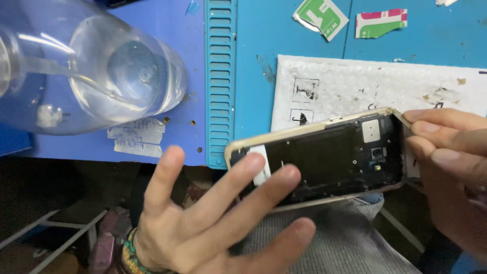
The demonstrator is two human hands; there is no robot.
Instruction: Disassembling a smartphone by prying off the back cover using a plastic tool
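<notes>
The opened smartphone [324, 162] sat low and right of centre in the frame, held out over the person's lap in front of the blue work mat [284, 35]. Its back cover was already off: the gold frame ringed a bare black interior, with a pale square patch and small camera parts showing near the right end and a white strip at the left end. No loose cover, screws or tools showed beside it, so the stripping looked partly done, with the inner plate and parts still seated in the frame.

The left hand [213, 223] lay spread wide, fingers splayed, only the fingertips resting on the phone's left end to steady it. The right hand [451, 157] pinched the right end of the frame between thumb and fingers, a narrow, firm hold.

Behind the phone lay a white padded mailer [355, 86], rectangular, with small black square pictograms printed near its left edge. At the top of the frame, right of centre, sat two torn labels: a green-and-white one [320, 18] and a pink, green and white one [381, 23]. In the upper left a clear plastic bottle [86, 66] loomed close to the camera, and a torn white paper label [136, 137] was stuck to the mat just below it. A teal slotted strip [220, 76] ran down the mat left of centre.
</notes>
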